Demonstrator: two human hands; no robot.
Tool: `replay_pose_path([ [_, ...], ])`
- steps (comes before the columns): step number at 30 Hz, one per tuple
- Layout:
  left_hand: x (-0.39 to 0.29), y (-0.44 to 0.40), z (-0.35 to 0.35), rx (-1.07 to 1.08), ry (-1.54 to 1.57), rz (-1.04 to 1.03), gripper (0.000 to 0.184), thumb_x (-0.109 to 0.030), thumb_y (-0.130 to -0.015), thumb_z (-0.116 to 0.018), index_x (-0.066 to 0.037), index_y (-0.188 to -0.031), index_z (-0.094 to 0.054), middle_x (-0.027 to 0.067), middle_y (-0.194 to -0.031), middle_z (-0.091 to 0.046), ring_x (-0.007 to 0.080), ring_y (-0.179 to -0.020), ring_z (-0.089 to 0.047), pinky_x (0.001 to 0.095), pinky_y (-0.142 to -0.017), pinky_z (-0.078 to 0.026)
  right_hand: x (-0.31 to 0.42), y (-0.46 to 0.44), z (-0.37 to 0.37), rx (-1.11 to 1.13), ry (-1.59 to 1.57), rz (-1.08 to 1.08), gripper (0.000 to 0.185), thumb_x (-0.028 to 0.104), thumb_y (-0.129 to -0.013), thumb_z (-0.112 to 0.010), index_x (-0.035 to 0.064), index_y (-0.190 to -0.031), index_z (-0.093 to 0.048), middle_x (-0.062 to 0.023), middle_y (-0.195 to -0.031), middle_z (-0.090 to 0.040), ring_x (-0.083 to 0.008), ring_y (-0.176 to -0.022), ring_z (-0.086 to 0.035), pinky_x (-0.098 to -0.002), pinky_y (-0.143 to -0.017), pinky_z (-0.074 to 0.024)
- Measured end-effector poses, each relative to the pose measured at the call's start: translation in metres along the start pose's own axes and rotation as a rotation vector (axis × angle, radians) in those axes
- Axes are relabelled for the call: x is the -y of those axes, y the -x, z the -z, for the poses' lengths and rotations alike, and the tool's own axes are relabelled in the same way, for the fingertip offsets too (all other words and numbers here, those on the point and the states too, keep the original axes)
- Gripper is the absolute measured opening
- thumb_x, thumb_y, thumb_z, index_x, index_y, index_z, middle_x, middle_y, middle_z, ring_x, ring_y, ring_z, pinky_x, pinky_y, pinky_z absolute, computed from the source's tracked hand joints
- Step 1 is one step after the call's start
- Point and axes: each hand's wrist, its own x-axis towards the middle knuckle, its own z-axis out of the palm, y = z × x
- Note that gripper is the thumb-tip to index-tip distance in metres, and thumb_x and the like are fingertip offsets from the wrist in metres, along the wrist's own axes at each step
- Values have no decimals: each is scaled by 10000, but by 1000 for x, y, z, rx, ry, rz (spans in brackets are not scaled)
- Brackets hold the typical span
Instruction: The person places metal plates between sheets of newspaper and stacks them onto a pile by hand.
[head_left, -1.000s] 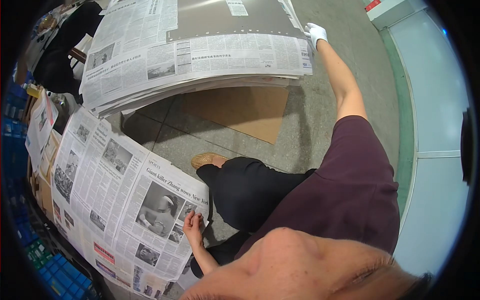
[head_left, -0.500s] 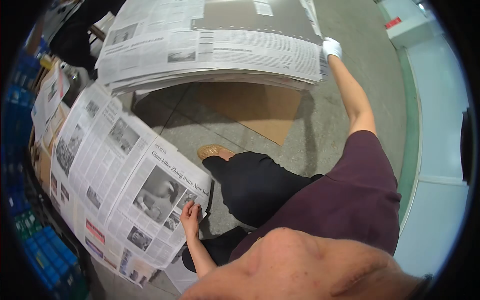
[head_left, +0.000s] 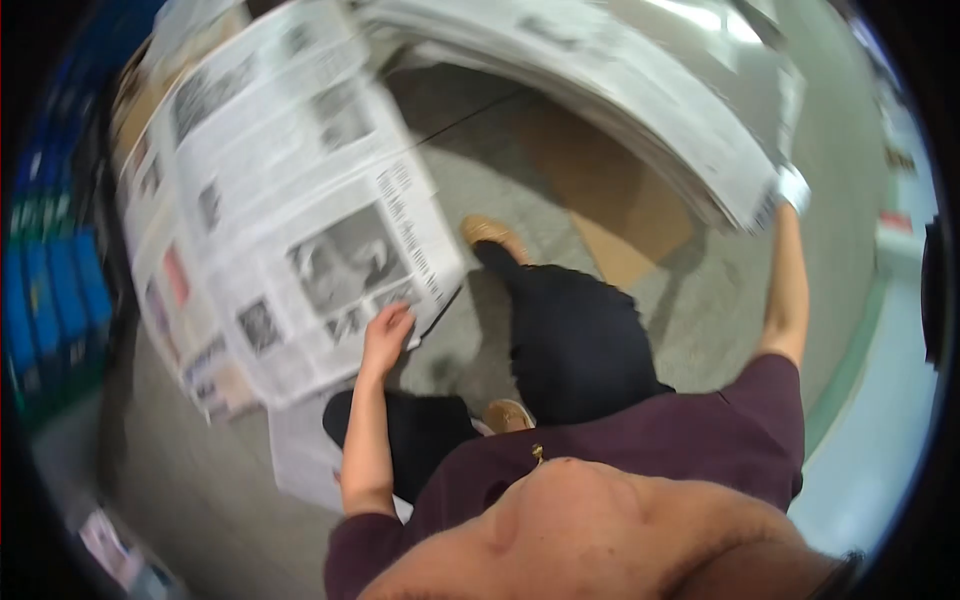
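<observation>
At the lower right edge of a sloping printed newspaper (head_left: 250, 220), my bare left hand (head_left: 388, 330) has its fingers bent and pressed together over the small pictures; anything between them is too small to make out. My right hand (head_left: 793, 188), in a white glove, is at the right corner of a thick newspaper stack (head_left: 640, 90), its fingers closed round the edge of the sheets, though motion blurs them. On top of that stack lies a shiny grey metal sheet (head_left: 700, 45).
Brown cardboard (head_left: 625, 235) lies on the grey floor beneath the stack. Blue crates (head_left: 55, 300) stand at the far left. White sheets (head_left: 300, 455) are below the sloping newspaper. A pale glassy panel (head_left: 870, 400) runs along the right side.
The view has turned, so the stack and my right hand appear further right and lower. My left hand appears higher, still at the sloping newspaper's edge. The gloved hand stays at the stack's corner.
</observation>
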Motion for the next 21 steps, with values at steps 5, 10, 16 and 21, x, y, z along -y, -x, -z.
replay_pose_path([
  [5,-8,-2,5,-50,60,-56,320,-138,-843,-640,15,-1118,-584,73,-934,-650,125,-855,-601,259,-777,-475,38,40,7,-468,18,543,366,156,-766,-563,34,-1105,-630,-162,-1070,-642,-287,-991,-611,-368,-881,-456],
  [10,-37,-11,22,-239,235,-77,317,-121,-834,-646,19,-1112,-585,76,-958,-649,134,-883,-602,266,-795,-473,162,223,-1,54,-585,1228,514,-147,-678,-500,32,-1151,-587,-171,-1199,-567,-330,-1120,-534,-394,-935,-430],
  [16,-27,7,92,-1004,-83,-266,597,-119,-767,-707,25,-1278,-433,167,-1260,-505,260,-1111,-524,340,-956,-404,193,365,-72,807,-560,1431,420,-133,-700,-524,63,-1061,-608,-127,-1145,-608,-295,-1072,-567,-361,-922,-449],
  [21,69,47,174,-1640,148,37,668,-190,-741,-747,-10,-1296,-422,168,-1276,-480,315,-1108,-521,427,-931,-414,193,423,-115,1186,-296,1234,417,118,-805,-553,64,-1218,-526,-151,-1245,-544,-303,-1135,-528,-347,-962,-422],
])
